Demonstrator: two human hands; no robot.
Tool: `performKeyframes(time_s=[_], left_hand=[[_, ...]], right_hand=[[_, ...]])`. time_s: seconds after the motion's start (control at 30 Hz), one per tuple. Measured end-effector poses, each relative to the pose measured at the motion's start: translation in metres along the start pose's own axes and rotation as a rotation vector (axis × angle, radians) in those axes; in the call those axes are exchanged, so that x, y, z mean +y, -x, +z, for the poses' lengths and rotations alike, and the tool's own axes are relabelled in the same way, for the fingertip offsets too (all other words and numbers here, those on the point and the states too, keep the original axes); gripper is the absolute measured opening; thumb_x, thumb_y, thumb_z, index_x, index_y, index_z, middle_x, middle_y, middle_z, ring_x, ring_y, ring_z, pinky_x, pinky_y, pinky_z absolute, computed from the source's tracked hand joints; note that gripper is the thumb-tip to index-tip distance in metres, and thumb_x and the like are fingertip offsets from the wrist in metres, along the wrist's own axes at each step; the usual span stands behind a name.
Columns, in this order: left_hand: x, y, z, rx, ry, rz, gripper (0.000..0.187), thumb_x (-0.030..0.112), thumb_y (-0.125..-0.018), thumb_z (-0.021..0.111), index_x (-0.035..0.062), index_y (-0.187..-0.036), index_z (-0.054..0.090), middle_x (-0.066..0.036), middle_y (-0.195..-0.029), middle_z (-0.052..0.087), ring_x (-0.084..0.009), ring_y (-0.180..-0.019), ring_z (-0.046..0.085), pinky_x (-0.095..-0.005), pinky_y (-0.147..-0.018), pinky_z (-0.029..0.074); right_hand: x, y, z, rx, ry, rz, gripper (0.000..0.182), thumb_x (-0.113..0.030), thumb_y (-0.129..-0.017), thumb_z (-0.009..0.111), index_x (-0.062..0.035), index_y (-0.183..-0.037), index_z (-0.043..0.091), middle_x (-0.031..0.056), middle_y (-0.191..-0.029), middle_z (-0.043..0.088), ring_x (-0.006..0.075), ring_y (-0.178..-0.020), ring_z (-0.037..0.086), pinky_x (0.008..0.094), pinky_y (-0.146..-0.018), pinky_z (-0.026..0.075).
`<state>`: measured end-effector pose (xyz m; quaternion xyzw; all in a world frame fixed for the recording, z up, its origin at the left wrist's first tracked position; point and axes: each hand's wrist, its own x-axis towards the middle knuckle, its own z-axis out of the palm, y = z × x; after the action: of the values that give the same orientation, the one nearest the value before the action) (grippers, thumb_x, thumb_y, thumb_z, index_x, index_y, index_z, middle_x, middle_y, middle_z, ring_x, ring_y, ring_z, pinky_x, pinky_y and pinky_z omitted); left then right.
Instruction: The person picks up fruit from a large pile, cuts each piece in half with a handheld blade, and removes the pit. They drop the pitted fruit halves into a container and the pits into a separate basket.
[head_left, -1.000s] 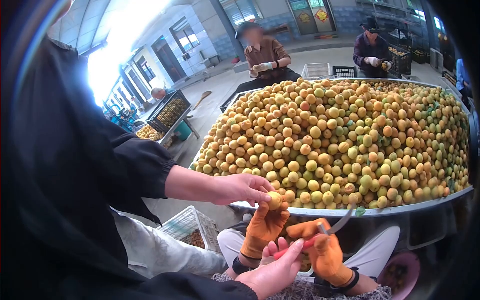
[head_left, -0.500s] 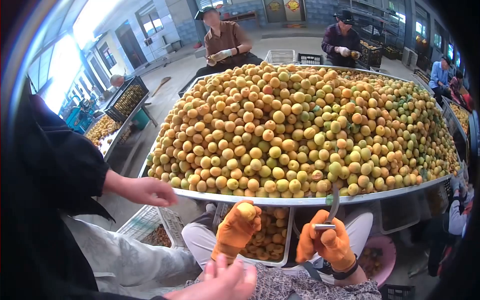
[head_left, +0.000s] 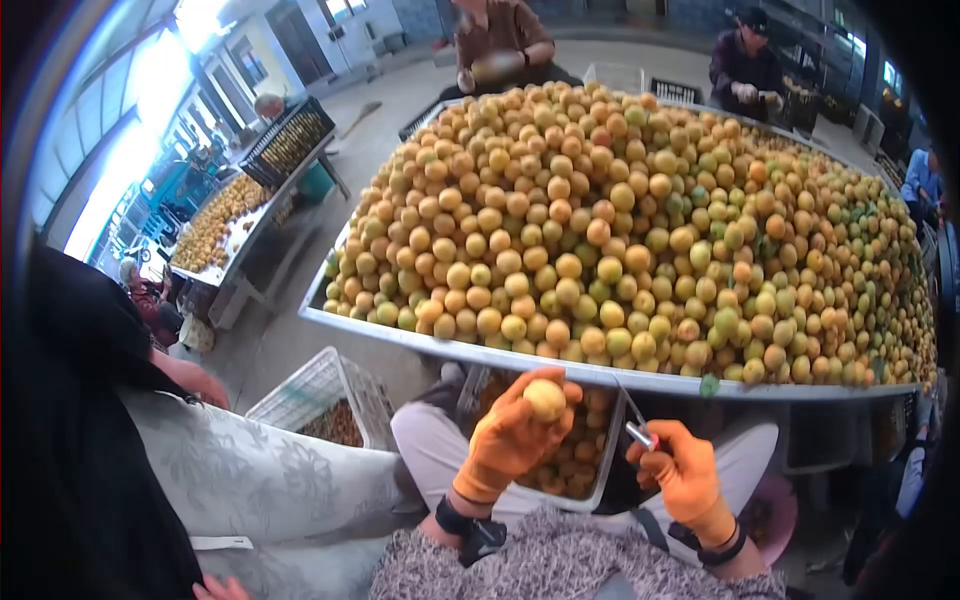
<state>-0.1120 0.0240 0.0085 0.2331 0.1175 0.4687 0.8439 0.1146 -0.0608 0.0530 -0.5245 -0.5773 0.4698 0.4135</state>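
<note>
My left hand (head_left: 490,450), in an orange glove, is closed around a yellow apricot (head_left: 545,399) and holds it up just in front of the tray edge. To its right, my right hand (head_left: 692,482), gloved alike, grips a small knife (head_left: 640,434) whose thin blade points up and to the left. The two hands are apart, and the blade does not touch the fruit. Beyond them, a big heap of apricots (head_left: 570,240) fills a metal-rimmed table (head_left: 450,347). Below and between my hands, a crate (head_left: 605,465) holds more fruit, partly hidden by the left glove.
A person in pale patterned trousers (head_left: 270,480) stands close on my left. Beside them is a white crate (head_left: 370,395); a pink basin (head_left: 782,510) lies low at right. Two people work across the heap. At the far left is another fruit-laden table (head_left: 235,265).
The view has swung, shifting the heap. The neighbour's bare hands have drawn back from beside my left glove. Both my hands appear further right, still holding the apricot and the knife.
</note>
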Motion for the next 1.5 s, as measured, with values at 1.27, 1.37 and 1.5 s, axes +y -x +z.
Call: performKeyframes(time_s=[1.27,1.37,1.5], left_hand=[[0.034,-0.002,0.052,-0.523,-0.900,0.043,0.058,0.027,-0.080,0.077,-0.0025,-0.125,0.055,-0.014,-0.112,0.065,-0.0271,-0.110,0.062,-0.0534,-0.117,0.016],[0.035,-0.009,0.051,-0.628,-1.157,0.081,0.059,0.029,-0.074,0.082,0.0027,-0.121,0.059,-0.012,-0.106,0.066,-0.0271,-0.104,0.062,-0.0551,-0.115,0.020],[-0.004,-0.001,0.054,-0.558,-0.447,0.008,0.064,0.043,-0.079,0.075,0.0024,-0.124,0.053,-0.013,-0.113,0.061,-0.0232,-0.114,0.055,-0.0496,-0.117,0.012]], right_hand=[[0.013,0.008,0.037,0.030,0.190,-0.377,0.048,-0.041,-0.099,0.048,0.0048,-0.105,0.057,0.0113,-0.078,0.061,0.0241,-0.061,0.059,0.0332,-0.054,0.044],[0.023,0.007,0.029,-0.164,0.211,-0.264,0.050,-0.044,-0.098,0.046,0.0034,-0.105,0.058,0.0144,-0.082,0.062,0.0293,-0.067,0.062,0.0350,-0.059,0.048],[0.026,-0.007,0.041,-0.073,0.117,-0.607,0.038,-0.033,-0.098,0.045,0.0001,-0.109,0.059,0.0133,-0.076,0.064,0.0330,-0.064,0.064,0.0392,-0.061,0.051]])
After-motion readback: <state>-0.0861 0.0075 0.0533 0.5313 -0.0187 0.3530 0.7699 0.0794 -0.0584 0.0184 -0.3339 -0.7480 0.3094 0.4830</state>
